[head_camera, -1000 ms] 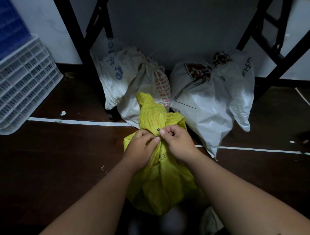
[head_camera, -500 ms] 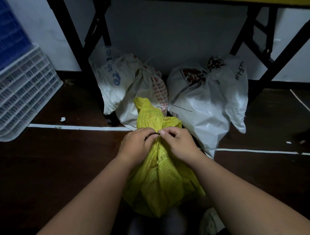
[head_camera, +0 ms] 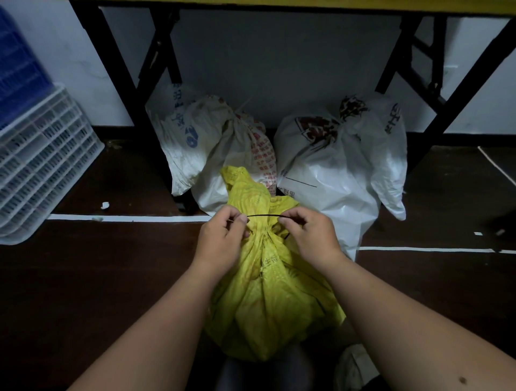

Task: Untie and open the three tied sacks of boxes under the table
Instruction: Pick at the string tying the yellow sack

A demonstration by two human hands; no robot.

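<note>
Item: yellow sack (head_camera: pixel 268 293), standing on the floor in front of the table (head_camera: pixel 279 3), neck gathered. We are pinching a thin black tie (head_camera: pixel 264 215) between left hand (head_camera: pixel 223 240) and right hand (head_camera: pixel 310 237), each grip curled on one end, stretching it taut across the neck, likely to work it loose. Two white sacks (head_camera: pixel 335 167) are waiting behind, under the table, apparently tied.

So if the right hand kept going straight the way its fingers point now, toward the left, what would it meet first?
Probably the left hand. The right hand pinches a black tie stretched across the yellow sack neck, fingers aimed at the left hand. Depth is unclear; it might brush the bunched neck first.
</note>
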